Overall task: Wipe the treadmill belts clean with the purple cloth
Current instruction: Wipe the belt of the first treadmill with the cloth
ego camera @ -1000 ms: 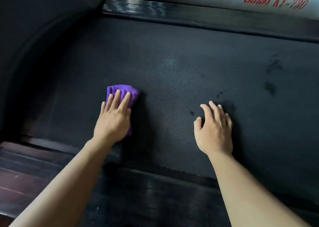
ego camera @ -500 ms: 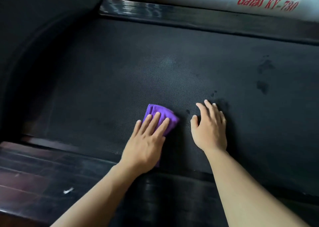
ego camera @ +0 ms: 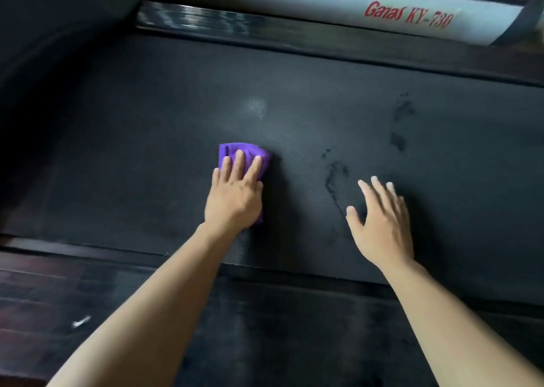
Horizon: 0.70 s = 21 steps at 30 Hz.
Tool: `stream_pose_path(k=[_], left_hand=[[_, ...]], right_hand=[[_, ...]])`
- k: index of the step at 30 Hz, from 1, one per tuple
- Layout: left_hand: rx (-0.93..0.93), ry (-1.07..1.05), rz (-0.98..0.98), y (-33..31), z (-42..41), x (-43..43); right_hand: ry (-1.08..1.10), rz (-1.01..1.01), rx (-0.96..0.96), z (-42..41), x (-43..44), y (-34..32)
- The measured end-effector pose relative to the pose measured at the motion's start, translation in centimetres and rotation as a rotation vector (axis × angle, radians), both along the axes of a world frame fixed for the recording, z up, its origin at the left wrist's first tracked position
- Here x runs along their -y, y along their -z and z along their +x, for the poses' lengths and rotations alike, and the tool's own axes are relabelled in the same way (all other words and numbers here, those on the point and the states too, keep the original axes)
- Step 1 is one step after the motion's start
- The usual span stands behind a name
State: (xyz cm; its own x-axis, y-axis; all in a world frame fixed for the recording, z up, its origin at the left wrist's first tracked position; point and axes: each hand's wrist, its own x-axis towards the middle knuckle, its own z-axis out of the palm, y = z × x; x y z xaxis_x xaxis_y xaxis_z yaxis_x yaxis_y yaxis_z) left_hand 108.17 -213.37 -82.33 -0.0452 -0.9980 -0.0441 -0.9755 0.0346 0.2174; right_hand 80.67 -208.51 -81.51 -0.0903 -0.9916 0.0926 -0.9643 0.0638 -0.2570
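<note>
A black textured treadmill belt fills the middle of the head view. My left hand presses flat on a folded purple cloth near the belt's centre, with straight fingers over it and most of the cloth hidden under the palm. My right hand rests flat on the belt to the right, fingers spread, holding nothing. Dark smudges mark the belt between the two hands, and more dark spots lie farther back on the right.
A grey side rail with red lettering runs along the far edge, a glossy black strip beside it. A dark rail borders the near edge. Dark wooden flooring shows at the lower left. A black housing rises at the far left.
My left hand slid the cloth rightward across the belt, then slightly farther from me. My right hand shifted right, uncovering a dark smudge. The camera view also drifted.
</note>
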Motion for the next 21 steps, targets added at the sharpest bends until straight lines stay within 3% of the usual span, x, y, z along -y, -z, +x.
stream_pose_path(k=[5,8,15,18,21], left_hand=[[-0.050,0.226,0.046,-0.4,-7.5,-3.8],[-0.053,0.286,0.037,0.2,-6.9,-7.1],[-0.068,0.015,0.010,0.4,0.8,-5.5],[-0.070,-0.103,-0.005,0.5,0.1,-1.1],[-0.044,-0.082,-0.016,0.7,-2.9,2.2]], right_hand=[[0.102,0.131,-0.123,-2.6,-1.7,1.2],[0.105,0.091,-0.133,-2.6,-2.2,2.0],[0.141,0.014,-0.092,-2.5,-2.1,2.2],[0.150,-0.010,-0.088,-2.4,-2.0,2.3],[0.154,-0.010,-0.082,-2.5,-2.0,2.4]])
